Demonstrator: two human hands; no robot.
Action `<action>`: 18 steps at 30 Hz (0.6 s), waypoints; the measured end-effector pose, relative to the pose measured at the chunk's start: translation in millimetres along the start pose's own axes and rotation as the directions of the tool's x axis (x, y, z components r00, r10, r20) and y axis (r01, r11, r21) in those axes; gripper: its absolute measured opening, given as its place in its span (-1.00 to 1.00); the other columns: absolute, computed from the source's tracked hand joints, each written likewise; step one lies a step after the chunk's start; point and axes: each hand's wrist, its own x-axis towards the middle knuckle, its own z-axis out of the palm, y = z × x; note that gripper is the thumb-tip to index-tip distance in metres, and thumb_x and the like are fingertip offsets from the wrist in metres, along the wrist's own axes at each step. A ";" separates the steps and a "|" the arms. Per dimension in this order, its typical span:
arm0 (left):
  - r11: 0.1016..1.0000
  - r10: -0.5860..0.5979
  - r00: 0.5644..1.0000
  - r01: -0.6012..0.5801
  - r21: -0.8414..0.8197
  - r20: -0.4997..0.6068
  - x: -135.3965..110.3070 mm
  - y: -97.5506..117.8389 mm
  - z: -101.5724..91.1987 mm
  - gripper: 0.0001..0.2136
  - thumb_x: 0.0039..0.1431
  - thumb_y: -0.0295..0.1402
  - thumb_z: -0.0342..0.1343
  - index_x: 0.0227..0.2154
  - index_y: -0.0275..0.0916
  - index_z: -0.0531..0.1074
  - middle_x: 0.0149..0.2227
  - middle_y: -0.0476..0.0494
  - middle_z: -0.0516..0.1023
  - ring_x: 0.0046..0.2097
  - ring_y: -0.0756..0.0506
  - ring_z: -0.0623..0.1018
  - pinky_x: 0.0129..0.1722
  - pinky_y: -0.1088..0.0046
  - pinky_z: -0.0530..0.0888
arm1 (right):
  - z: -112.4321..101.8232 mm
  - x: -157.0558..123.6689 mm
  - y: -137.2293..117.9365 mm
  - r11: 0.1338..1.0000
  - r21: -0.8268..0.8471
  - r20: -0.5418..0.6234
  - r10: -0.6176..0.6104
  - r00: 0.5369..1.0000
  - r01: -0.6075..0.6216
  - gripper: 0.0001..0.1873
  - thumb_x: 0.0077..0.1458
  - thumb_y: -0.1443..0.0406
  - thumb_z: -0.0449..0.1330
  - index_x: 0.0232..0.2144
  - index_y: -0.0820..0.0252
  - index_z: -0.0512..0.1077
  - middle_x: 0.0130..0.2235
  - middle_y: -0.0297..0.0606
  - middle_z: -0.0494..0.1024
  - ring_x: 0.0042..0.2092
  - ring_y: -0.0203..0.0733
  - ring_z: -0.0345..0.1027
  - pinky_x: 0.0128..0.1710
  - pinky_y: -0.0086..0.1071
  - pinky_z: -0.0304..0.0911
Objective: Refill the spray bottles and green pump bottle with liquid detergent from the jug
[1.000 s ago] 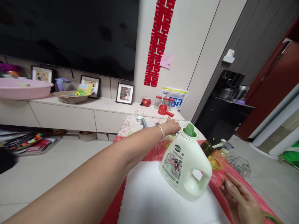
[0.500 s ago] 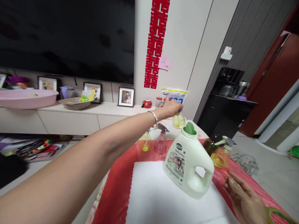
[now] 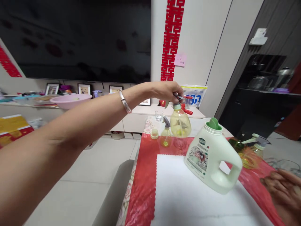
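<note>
- Surface: the red cover (image 3: 145, 175) lies over much of the surface, with a white mat (image 3: 178, 194) on top near you.
- Jug: the pale green jug (image 3: 199, 169) stands on the mat, its long axis roughly upright, mouth up, handle to the right of the view, label facing you. No cap sits over its spout. Neither of your hands touches it.
- Yellow bottle: the yellow bottle (image 3: 180, 124) is beyond the jug and to its left. Its long axis is near vertical, top up, base slightly to the right. Nozzle direction cannot be told; your hand covers it.
- Left hand: your left hand (image 3: 168, 91) reaches far out, fingers closed around the bottle's top.
- Progress: the grasp is made. The bottle is judged to be off the surface, not set down; its base overlaps the pink bottle (image 3: 180, 143) in view.
- Right hand: your right hand (image 3: 285, 191) is at the right edge, fingers loosely curled, grasping nothing visible; blurred.
- Smaller bottles: a spray bottle (image 3: 166, 138) stands upright just left of the pink one; a pump bottle (image 3: 257, 152) stands right of the jug.
- Smallest: a drinking glass (image 3: 159, 116) and a small pot (image 3: 154, 134) are at the left.
</note>
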 end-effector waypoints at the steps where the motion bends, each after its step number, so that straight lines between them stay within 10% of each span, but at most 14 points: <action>1: 0.998 0.013 0.999 -0.010 -0.068 0.036 -7.7 3.3 7.3 -0.73 0.09 -0.54 0.12 -0.13 -0.34 0.57 -0.27 -0.06 0.54 -0.11 -0.10 0.49 -0.09 0.35 0.31 | 9.7 -8.9 -7.4 0.999 -0.040 0.026 0.008 1.000 -0.007 -0.40 -0.30 -0.12 0.44 -0.16 -0.16 0.55 -0.01 -0.02 0.45 0.08 0.30 0.33 0.32 0.15 0.02; 5: 0.955 0.064 0.989 -0.023 -0.295 0.132 -30.6 18.2 40.9 -0.81 0.06 -0.54 0.22 -0.27 -0.22 0.61 -0.31 -0.02 0.58 -0.17 -0.08 0.52 -0.09 0.34 0.35 | 60.2 -48.8 -21.3 0.994 -0.085 0.430 0.105 0.897 -0.075 -0.31 -0.40 -0.04 0.51 -0.15 0.08 0.57 0.02 0.04 0.46 0.00 0.31 0.40 0.07 0.19 0.32; 8: 0.909 0.156 0.974 -0.078 -0.409 0.163 -40.1 26.4 61.9 -0.83 0.07 -0.56 0.22 -0.30 -0.20 0.62 -0.33 -0.01 0.59 -0.22 -0.05 0.53 -0.11 0.34 0.37 | 96.0 -74.1 -10.9 0.992 -0.037 0.697 0.109 0.708 -0.117 -0.22 -0.08 -0.02 0.41 0.18 0.01 0.39 0.25 -0.09 0.25 0.26 0.17 0.16 0.15 0.03 0.29; 13: 0.873 0.238 0.954 -0.127 -0.471 0.183 -47.0 27.9 86.3 -0.81 0.12 -0.55 0.17 -0.25 -0.20 0.59 -0.32 0.00 0.59 -0.27 -0.04 0.52 -0.15 0.37 0.40 | 124.4 -102.0 11.7 0.813 0.015 0.887 0.258 0.383 -0.581 0.07 -0.08 -0.08 0.42 0.37 -0.09 0.04 0.30 -0.05 0.16 0.23 0.12 0.22 0.17 0.04 0.24; 18: 0.771 0.121 0.983 -0.182 -0.610 -0.141 -59.9 6.8 107.9 -0.56 0.00 -0.39 0.35 0.00 -0.09 0.52 0.03 -0.13 0.56 0.03 -0.18 0.51 0.05 0.29 0.38 | 121.4 -103.1 24.4 0.707 0.063 0.919 0.234 0.317 -0.705 -0.08 -0.01 0.00 0.39 0.32 0.01 0.14 0.20 -0.01 0.31 0.16 0.10 0.31 0.17 0.04 0.22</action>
